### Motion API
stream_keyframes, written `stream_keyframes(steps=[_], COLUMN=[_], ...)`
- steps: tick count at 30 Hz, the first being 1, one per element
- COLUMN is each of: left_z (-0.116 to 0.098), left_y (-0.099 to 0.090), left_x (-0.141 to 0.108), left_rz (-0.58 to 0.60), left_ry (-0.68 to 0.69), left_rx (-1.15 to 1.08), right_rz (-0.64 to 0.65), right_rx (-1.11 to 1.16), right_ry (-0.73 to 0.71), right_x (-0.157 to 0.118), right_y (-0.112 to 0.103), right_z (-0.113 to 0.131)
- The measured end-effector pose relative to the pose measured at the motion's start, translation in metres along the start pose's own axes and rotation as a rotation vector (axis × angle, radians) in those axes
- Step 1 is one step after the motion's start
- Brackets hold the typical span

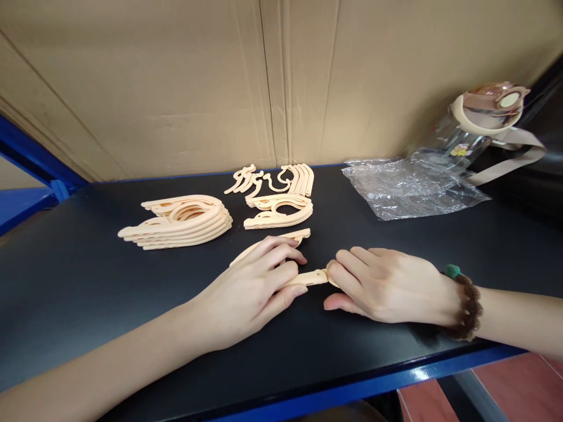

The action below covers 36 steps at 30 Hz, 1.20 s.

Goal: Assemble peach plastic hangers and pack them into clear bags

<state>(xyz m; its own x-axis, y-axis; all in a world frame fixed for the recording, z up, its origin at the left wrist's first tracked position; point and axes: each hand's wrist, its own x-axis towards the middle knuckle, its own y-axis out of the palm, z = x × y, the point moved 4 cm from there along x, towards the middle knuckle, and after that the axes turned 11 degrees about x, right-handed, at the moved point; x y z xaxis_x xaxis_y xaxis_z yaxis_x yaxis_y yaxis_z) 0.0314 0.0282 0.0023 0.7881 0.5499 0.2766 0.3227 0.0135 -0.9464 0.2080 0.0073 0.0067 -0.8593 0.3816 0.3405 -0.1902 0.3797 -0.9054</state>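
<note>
Both my hands are low over the black tabletop, closed on one cream plastic folding hanger part [313,278]. My left hand [255,287] pinches its left portion between thumb and fingers. Around its right end curl the fingers of my right hand [387,284], which hide that end's shape. A joint with a small round pin shows between the hands. Just behind my left hand, partly covered by its fingers, lies another curved hanger piece [303,234]. Farther back are folded hanger arms [281,220] and, left of them, a stack of similar folded hangers [189,231].
Several loose cream hooks [244,179] and upright-leaning curved arms [302,179] lie against the cardboard wall [176,88]. Clear plastic bags [409,187] lie at the back right beside a strapped water bottle [470,132]. A blue metal edge [373,391] bounds the front.
</note>
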Motion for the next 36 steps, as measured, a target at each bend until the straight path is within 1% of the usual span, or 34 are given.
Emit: stream_keyframes(steps=[12, 15, 18, 20, 25, 28, 32, 36], left_z=[0.0, 0.0, 0.0, 0.002, 0.01, 0.013, 0.015, 0.016], left_y=[0.002, 0.002, 0.0, -0.002, -0.008, -0.007, -0.005, -0.006], left_x=[-0.001, -0.002, -0.003, -0.002, -0.001, -0.001, -0.001, 0.0], left_rz=[0.029, 0.038, 0.038, 0.04, 0.06, 0.061, 0.057, 0.041], left_ry=[-0.001, 0.013, 0.032, 0.022, -0.095, -0.14, -0.134, -0.133], left_rx=[-0.005, -0.024, -0.067, -0.076, -0.094, -0.109, -0.111, -0.103], right_rz=[0.0, -0.001, 0.009, 0.025, 0.084, 0.105, 0.117, 0.108], right_rx=[-0.015, 0.017, 0.109, 0.222, 0.49, 0.546, 0.569, 0.642], right_ry=[-0.024, -0.044, -0.059, -0.054, -0.072, -0.084, -0.095, -0.1], right_x=[0.0, 0.0, -0.002, -0.002, -0.003, -0.003, -0.001, 0.002], right_y=[-0.002, -0.003, -0.004, -0.005, -0.008, -0.008, -0.006, -0.008], right_z=[0.004, 0.003, 0.0, -0.002, 0.0, 0.004, 0.006, 0.001])
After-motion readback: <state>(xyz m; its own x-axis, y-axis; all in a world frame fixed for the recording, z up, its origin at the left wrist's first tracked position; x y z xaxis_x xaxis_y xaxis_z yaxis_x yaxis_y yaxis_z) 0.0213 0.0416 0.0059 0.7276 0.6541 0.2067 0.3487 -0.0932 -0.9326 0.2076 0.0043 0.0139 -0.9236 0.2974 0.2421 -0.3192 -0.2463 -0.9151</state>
